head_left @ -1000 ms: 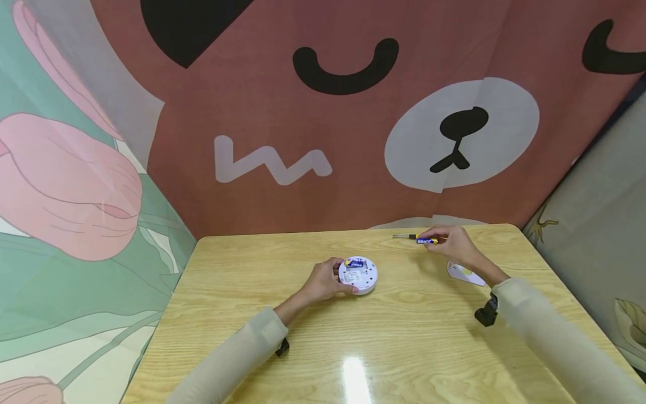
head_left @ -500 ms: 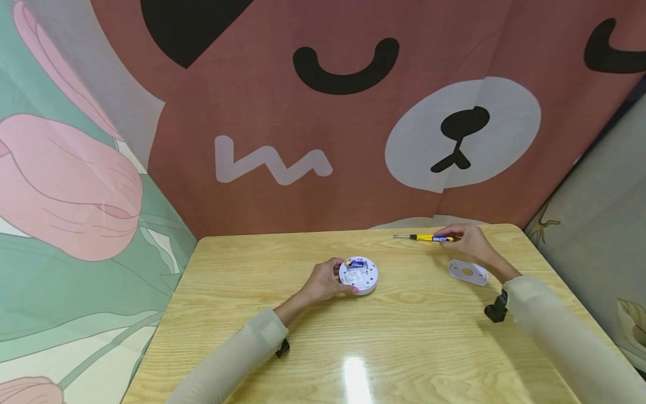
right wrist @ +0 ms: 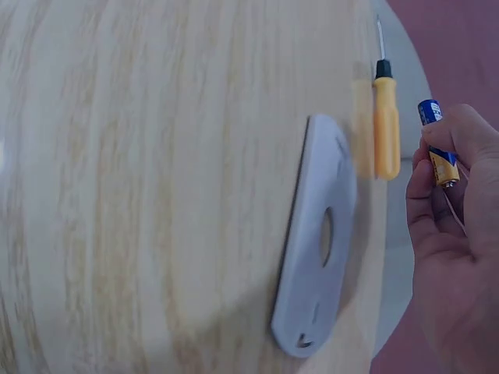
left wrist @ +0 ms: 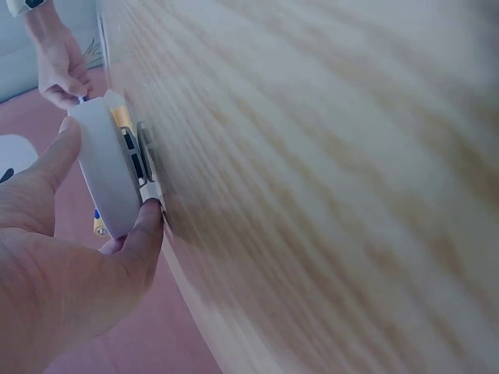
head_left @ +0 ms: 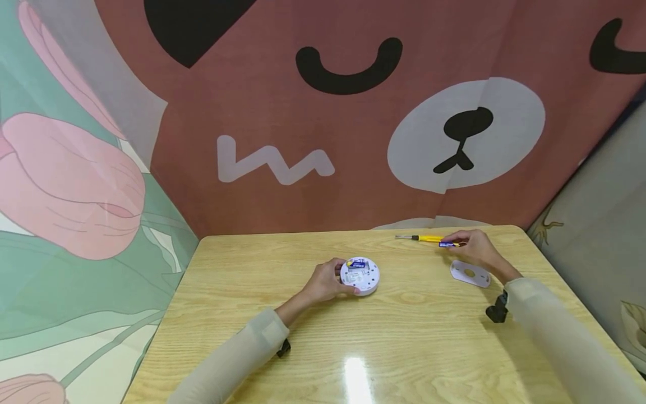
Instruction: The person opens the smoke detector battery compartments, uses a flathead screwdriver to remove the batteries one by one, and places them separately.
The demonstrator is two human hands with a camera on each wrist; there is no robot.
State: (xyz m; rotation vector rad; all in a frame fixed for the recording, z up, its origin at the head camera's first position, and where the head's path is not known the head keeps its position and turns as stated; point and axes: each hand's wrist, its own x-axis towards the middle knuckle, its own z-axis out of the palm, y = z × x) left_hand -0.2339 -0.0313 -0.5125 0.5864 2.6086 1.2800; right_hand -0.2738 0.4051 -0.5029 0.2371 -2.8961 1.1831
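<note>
A round white smoke alarm (head_left: pixel 370 283) is gripped at its left side by my left hand (head_left: pixel 325 280), thumb at the near edge. A blue and yellow battery (head_left: pixel 356 265) lies at the bay in its upward face. In the left wrist view, dark slots show on the underside of the alarm (left wrist: pixel 105 160), and my left hand's fingers (left wrist: pixel 58 160) hold its edges. My right hand (head_left: pixel 474 249) pinches a second battery (right wrist: pixel 439 144) between thumb and fingers, near the yellow screwdriver (head_left: pixel 429 238). The right wrist view shows this battery's metal end pointing toward the palm side.
A white mounting plate (right wrist: pixel 304 241) with a round hole lies on the wooden table (head_left: pixel 404 348), below my right hand. The screwdriver lies near the table's back edge, its shaft pointing left. A printed cloth (head_left: pixel 262 207) hangs right behind that edge.
My right hand has moved to the right with its battery, then slightly nearer. More of the screwdriver handle and the mounting plate now shows. My left hand and the smoke alarm have stayed in place.
</note>
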